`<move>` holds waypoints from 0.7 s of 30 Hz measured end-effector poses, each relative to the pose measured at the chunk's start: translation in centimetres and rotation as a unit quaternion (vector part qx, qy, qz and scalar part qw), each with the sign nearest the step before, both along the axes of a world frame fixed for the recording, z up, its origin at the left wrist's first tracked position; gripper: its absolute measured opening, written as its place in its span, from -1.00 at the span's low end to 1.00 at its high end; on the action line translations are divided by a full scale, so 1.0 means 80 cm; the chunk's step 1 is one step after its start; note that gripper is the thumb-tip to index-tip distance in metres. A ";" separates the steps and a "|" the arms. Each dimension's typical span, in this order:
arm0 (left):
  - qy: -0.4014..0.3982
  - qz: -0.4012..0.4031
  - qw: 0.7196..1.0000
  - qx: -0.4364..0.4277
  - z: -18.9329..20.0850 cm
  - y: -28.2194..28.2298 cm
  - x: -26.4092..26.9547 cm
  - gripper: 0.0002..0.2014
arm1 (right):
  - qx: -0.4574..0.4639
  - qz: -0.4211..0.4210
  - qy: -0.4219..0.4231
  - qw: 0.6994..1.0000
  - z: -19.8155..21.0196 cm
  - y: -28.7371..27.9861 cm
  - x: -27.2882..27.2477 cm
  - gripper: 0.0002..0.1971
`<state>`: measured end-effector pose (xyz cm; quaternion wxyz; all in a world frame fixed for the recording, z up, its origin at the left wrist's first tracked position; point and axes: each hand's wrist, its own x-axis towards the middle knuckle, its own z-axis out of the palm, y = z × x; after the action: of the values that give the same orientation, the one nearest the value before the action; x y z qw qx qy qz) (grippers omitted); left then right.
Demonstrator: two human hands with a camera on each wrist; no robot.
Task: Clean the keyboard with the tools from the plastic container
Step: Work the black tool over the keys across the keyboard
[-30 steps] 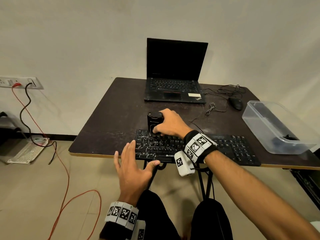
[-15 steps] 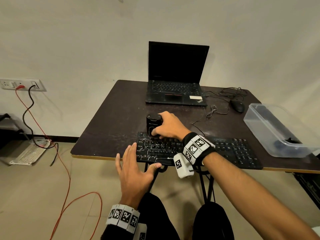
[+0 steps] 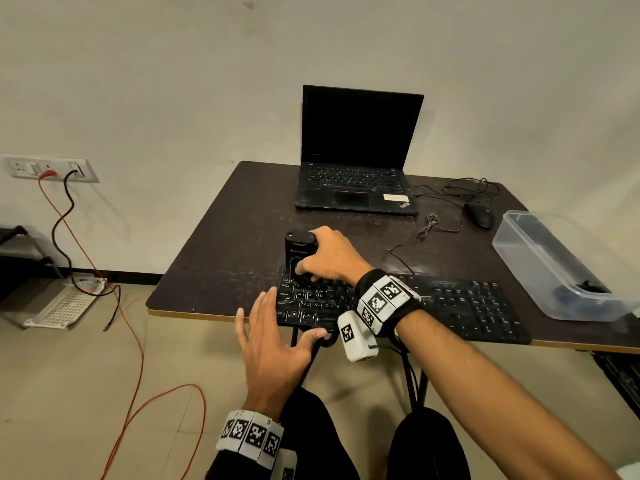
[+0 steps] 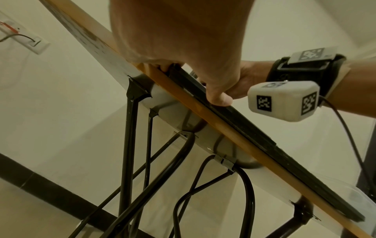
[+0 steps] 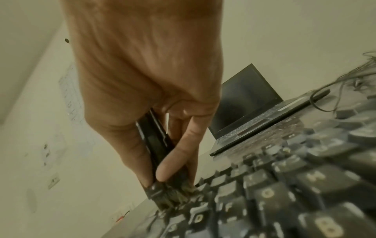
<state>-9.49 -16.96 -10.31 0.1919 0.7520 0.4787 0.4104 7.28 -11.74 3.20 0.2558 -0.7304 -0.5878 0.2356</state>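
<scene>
The right hand (image 3: 327,259) hides most of the black brush tool (image 3: 299,249); its grip is wrapped round the tool, bristles on the keys at the left end of the keyboard (image 3: 467,306), which lies along the table's (image 3: 221,258) near edge. The tool's pale logo is too small to read. The left hand (image 3: 273,344) steadies the keyboard's near left corner, grip wide, thumb on its front edge. The plastic container (image 3: 540,258) at the right edge holds dark items, indistinct. The laptop (image 3: 356,188) at the far edge bears a ThinkPad mark.
</scene>
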 end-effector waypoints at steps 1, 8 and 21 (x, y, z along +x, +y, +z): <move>-0.004 0.000 1.000 -0.001 0.000 0.000 0.000 0.09 | -0.014 0.015 0.007 1.000 0.001 0.000 -0.002 -0.81; -0.012 0.004 1.000 -0.010 0.002 -0.001 0.000 0.11 | -0.008 0.017 0.010 1.000 -0.001 0.005 -0.006 -0.81; -0.050 0.016 0.992 -0.117 0.024 -0.006 0.001 0.10 | 0.002 0.009 -0.009 1.000 0.004 0.006 -0.011 -0.81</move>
<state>-9.44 -17.42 -8.39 0.2956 0.6952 0.5254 0.3914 6.39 -11.25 3.52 0.2491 -0.7267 -0.5974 0.2302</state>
